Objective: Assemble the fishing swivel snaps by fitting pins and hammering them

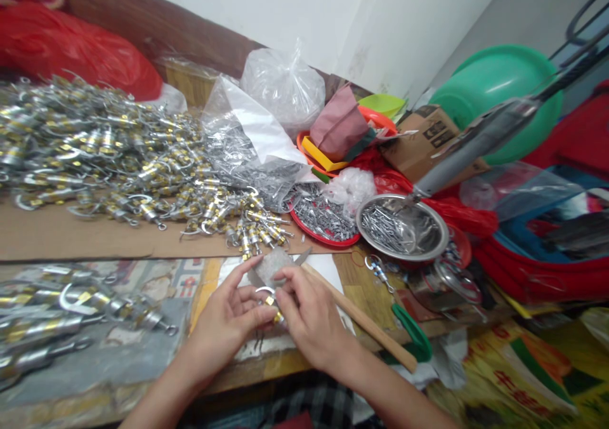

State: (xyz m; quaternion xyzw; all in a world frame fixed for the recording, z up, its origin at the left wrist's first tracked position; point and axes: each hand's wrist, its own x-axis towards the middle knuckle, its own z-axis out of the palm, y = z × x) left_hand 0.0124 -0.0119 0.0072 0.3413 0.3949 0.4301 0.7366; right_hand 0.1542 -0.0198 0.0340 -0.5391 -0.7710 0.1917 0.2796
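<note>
Near the front edge of the table, a small metal fitting (269, 300) with a curved silver hook and a yellow band sits between my hands. My left hand (233, 311) pinches it from the left with thumb and fingers. My right hand (309, 308) closes on it from the right; its fingertips partly cover the lower part. A greyish translucent lump (276, 264) lies just beyond the fingers, on a pale sheet. Beside my right hand rests a hammer-like tool with a wooden handle (380, 337).
Many similar fittings (109, 143) are heaped at the left, with more on a grey sheet (124, 353) nearer. A red tray of metal clips (323, 216) and a steel bowl of pins (387, 226) stand right of centre. A grey tool arm (476, 143) hangs above the bowl.
</note>
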